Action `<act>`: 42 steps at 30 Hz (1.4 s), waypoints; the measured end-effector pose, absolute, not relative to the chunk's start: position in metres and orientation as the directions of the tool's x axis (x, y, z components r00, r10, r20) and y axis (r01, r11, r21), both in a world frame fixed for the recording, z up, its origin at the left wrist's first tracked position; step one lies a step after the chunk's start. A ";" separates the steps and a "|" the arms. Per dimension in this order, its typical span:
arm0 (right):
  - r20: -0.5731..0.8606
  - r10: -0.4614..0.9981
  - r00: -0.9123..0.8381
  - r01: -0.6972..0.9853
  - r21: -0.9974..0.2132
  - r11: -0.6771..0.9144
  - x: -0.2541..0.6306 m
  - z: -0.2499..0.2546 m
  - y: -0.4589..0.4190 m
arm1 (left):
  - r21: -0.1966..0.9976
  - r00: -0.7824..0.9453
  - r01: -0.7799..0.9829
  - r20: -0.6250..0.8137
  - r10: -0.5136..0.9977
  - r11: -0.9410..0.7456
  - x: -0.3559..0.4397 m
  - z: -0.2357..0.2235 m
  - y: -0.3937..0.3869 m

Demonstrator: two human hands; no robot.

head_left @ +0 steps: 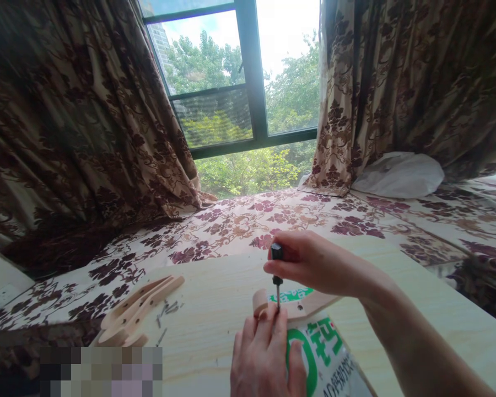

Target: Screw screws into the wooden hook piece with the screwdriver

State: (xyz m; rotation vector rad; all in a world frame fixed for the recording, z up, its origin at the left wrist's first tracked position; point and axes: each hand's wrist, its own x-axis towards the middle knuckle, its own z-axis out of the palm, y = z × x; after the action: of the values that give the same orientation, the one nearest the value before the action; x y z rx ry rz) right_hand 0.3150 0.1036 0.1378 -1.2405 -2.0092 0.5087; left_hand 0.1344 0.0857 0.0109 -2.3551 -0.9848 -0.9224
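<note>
My right hand (301, 258) is closed around the black handle of a screwdriver (277, 270), held upright with its shaft pointing down. Its tip ends at the fingertips of my left hand (264, 353), which press together on a curved wooden piece (314, 306). Whether a screw sits under the tip is hidden by those fingers. A dark hole shows in the wood to the right of the shaft. Under the wooden piece lies a white printed sheet (334, 366) with green lettering.
On the left of the pale wooden board (206, 309) lie more curved wooden pieces (136, 311) with holes. Beside them are several loose screws (167, 311). Behind the board spreads a floral cloth (240, 220), with a white plastic bag (399, 175) at the right, below the window.
</note>
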 end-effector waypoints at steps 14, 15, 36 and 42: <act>0.331 0.872 -0.361 0.552 -0.678 0.485 0.312 0.139 0.103 | -0.269 0.612 0.713 0.689 0.387 -0.648 0.130 0.010 0.090; 0.313 0.870 -0.380 0.539 -0.690 0.484 0.311 0.139 0.102 | -0.270 0.614 0.712 0.687 0.388 -0.648 0.131 0.009 0.090; 0.360 0.874 -0.328 0.574 -0.659 0.486 0.308 0.135 0.110 | -0.208 0.589 0.724 0.682 0.434 -0.657 0.131 0.009 0.088; 0.350 0.857 -0.379 0.484 -0.714 0.506 0.317 0.138 0.103 | -0.225 0.599 0.712 0.689 0.408 -0.665 0.129 0.010 0.090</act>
State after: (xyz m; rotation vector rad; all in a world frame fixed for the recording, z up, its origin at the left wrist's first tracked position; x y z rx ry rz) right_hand 0.3166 0.1026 0.1378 -1.0943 -2.0333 0.6662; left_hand 0.1293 0.0896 0.0096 -2.3414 -0.8887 -0.8374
